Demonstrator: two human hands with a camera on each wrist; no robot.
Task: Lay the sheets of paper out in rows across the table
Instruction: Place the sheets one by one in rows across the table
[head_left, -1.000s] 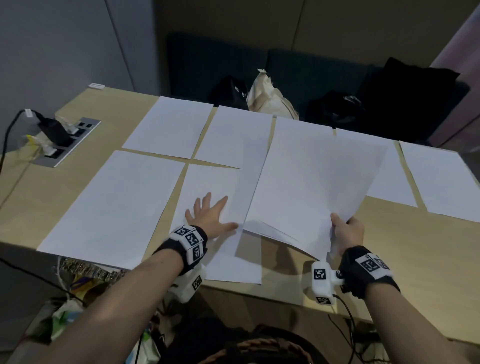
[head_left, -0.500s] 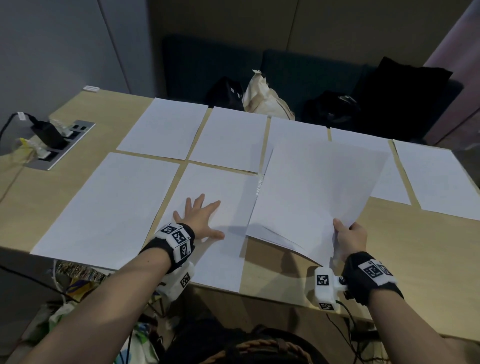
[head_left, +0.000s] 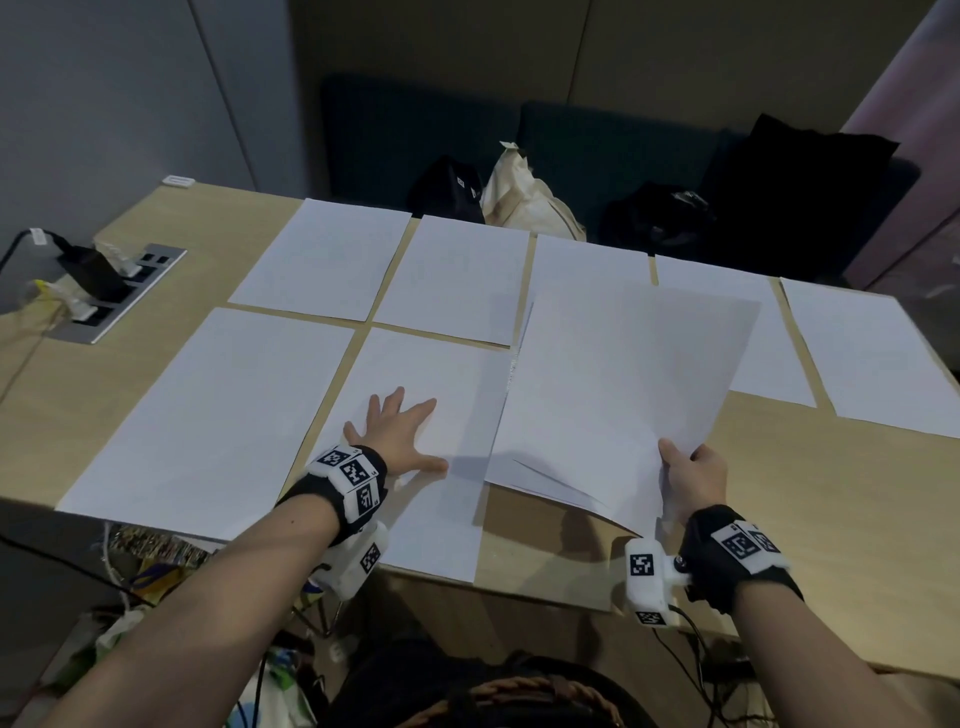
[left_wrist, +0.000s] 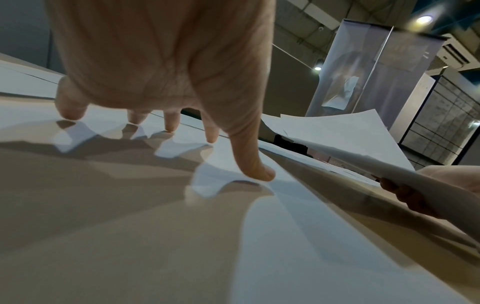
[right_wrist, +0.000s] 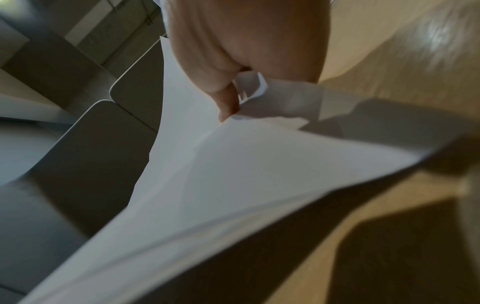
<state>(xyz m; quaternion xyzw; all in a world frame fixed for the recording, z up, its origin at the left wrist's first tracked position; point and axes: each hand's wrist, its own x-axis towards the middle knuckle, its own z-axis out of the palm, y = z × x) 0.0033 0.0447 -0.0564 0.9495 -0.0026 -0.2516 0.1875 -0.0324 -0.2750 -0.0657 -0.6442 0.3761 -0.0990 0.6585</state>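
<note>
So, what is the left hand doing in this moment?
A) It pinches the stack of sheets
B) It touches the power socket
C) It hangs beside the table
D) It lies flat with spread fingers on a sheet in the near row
D: the left hand lies with fingers spread on the second sheet of the near row; the stack is in the right hand.

At the far left we see a grey socket panel (head_left: 117, 291) set into the wood, a black plug (head_left: 88, 267) in it. Beyond the far edge sits a dark sofa (head_left: 597, 150) holding a cream bag (head_left: 524, 200) between black bags (head_left: 447, 189).
</note>
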